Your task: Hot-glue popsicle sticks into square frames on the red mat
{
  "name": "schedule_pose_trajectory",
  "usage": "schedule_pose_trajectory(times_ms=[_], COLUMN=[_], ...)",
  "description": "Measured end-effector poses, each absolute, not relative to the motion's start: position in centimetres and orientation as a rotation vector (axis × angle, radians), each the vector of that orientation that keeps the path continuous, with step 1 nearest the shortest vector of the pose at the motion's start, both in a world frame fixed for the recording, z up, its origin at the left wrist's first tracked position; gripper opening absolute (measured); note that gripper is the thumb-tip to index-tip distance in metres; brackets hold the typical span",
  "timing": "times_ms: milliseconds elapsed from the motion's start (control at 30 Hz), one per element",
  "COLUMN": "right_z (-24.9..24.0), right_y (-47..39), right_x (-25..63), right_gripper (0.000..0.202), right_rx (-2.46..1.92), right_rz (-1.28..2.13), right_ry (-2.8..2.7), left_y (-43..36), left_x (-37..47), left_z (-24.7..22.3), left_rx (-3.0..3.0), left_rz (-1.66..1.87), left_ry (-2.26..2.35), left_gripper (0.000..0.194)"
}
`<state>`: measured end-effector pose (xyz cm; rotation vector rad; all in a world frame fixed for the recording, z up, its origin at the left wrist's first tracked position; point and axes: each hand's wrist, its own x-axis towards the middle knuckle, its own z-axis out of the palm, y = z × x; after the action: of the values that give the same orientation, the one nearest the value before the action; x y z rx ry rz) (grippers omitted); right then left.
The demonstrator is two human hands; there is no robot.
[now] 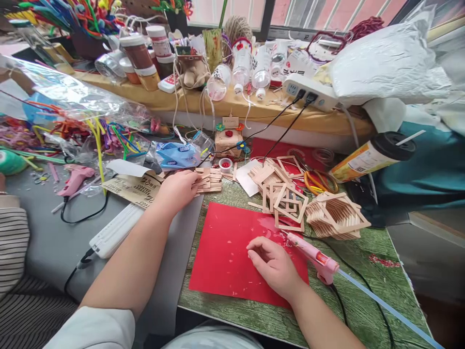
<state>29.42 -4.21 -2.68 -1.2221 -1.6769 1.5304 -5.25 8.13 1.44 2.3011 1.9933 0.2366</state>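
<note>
Some sticks (214,182) hidden by left hand (180,190) | fingers' grip unclear | right hand (276,266): fingers curled

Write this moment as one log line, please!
left hand: at wooden sticks | right hand: over red sheet, loosely curled | pink glue gun: beside right hand | frame stack: beyond glue gun

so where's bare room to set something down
Best: the red sheet left of the right hand, bare but for scattered specks. Green tabletop shows between the stacked stick frames and the glue stick, though a black cord crosses it. Crowded: beyond the sheet, with jumbled frames, and by the left hand, with sticks and blue packet.
</note>
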Motion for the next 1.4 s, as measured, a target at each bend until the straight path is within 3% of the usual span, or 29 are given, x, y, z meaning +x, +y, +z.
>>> schedule_pose_trajectory(times_ms=[333,433,567,667,833,1000,1133,1400], right_z=[-2.5,-2.8,-2.2,0.2,3.6,0.0,-2.2,-1.9], right_y=[-4.3,-4.2,-4.3,-4.8,-5.5,-4.8,-4.7,-5.1], right_x=[29.3,29.2,28.8,28.0,25.3,23.6,24.0,24.4], right_gripper=[0.021,0.022,0.019,0.014,0.015,0.016,0.021,0.019], right_rx=[-1.255,-1.253,-1.261,-1.309,-1.059,-1.058,-1.079,-1.09], right_rz=[1.607,1.6,1.595,1.495,1.657,1.733,1.804,1.7], right_ry=[-1.568,-1.557,-1.515,-1.607,-1.965,-1.596,-1.454,-1.442], left_y=[8.4,7.6,5.8,5.4,7.2,7.9,7.9,7.8], left_x=[-6.4,-5.2,-1.4,0.1,-3.3,-6.2,-6.3,-6.9], left_z=[1.0,2.4,3.6,3.1,1.9,1.8,1.8,2.3], left_rx=[2.266,2.188,1.882,1.928,2.2,1.986,1.987,1.954], left_rz=[0.322,0.58,0.959,0.804,0.613,0.359,0.413,0.484], left_ry=[2.06,2.055,1.675,1.539,2.085,2.277,2.339,2.333], left_gripper=[0.026,0.025,0.03,0.028,0.033,0.035,0.028,0.031])
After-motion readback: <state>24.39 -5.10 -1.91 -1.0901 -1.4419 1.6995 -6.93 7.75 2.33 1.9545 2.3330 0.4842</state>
